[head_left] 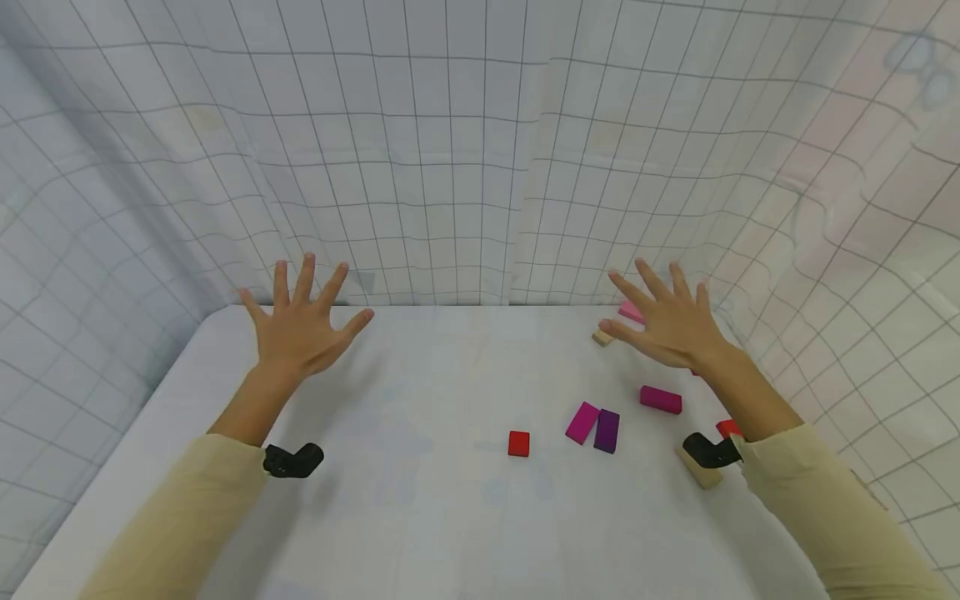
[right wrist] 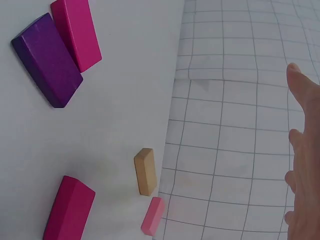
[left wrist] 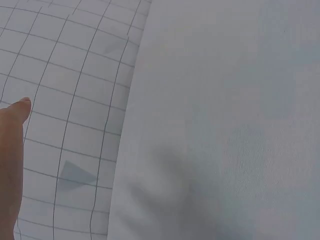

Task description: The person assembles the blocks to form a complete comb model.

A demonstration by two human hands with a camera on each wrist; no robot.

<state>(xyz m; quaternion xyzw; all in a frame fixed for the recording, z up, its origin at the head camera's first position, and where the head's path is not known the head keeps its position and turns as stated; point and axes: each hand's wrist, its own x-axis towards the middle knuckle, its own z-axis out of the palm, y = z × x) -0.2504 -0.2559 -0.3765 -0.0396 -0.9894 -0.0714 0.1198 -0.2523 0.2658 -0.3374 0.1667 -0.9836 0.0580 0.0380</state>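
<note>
Only the head view takes in gridded curtains (head_left: 442, 150) on 3 sides of a white table (head_left: 405, 517), with left hand (head_left: 295, 333) and right hand (head_left: 672, 329) above, fingers spread wide, holding nothing. Right of the table's middle lie 1 large tan block (head_left: 703, 477), 2 magenta blocks (head_left: 661, 400), 1 purple block (head_left: 607, 432), 2 red blocks (head_left: 519, 444), 1 small tan block (head_left: 602, 337) and 1 pink block (right wrist: 153, 216); a sliver (head_left: 696, 372) by the right wrist may be 1 more. The right wrist view shows 5, the pink uncovered.

Blocks (head_left: 519, 443) on tbl (head_left: 420, 525), R of ctr; curtain (head_left: 450, 167) behind.
</note>
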